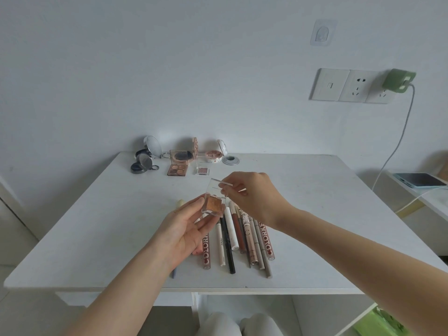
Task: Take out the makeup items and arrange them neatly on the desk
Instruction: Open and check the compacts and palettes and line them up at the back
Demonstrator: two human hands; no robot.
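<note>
Two hands share one clear square eyeshadow case (214, 203): left hand (186, 229) grips its copper-pan base, right hand (252, 198) pinches the lid; tubes (265, 241) below read "COLORKEY".

Looks like a bedroom or small room in someone's home, set up as a makeup spot. A plain white desk (97, 226) sits against a bare white wall (169, 69), with open compacts (145, 156) and an eyeshadow palette (178, 166) lined up at the back and a bunch of lip and eye pencils (242, 238) in the middle. Upper right there's a household switch-and-socket panel (349, 85) with a green charger (398, 80) plugged in, cable running down to a phone (419, 180) on a side shelf at the right edge.
</note>
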